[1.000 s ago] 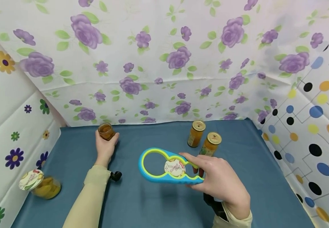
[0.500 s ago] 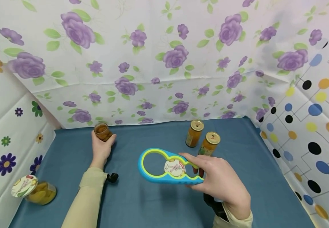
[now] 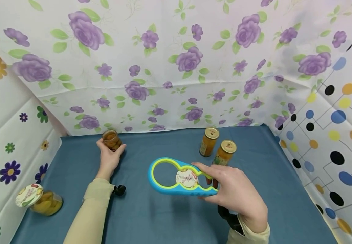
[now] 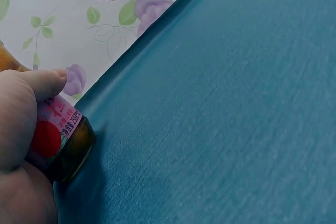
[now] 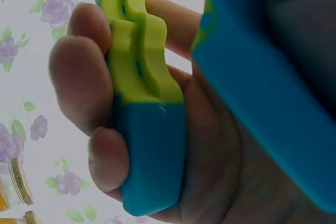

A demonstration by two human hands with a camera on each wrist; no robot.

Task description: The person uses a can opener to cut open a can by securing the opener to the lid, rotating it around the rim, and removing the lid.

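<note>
At the table's back left, my left hand grips an unlidded glass jar with brown contents. In the left wrist view, a pink label with a red circle shows on that jar, its base at the blue cloth. Over the middle right, my right hand holds a blue and yellow jar opener by its handles. A round white printed lid sits within the opener's inner notches. Up close in the right wrist view, curled fingers wrap one handle.
Two gold-lidded jars, one farther back and one nearer, stand beyond my right hand. A jar of yellow pieces with a white printed lid is at the left edge. Patterned sheets surround the blue-covered table.
The head view has shifted slightly. Both hands keep their holds on the jar and the jar opener, with almost no movement.
</note>
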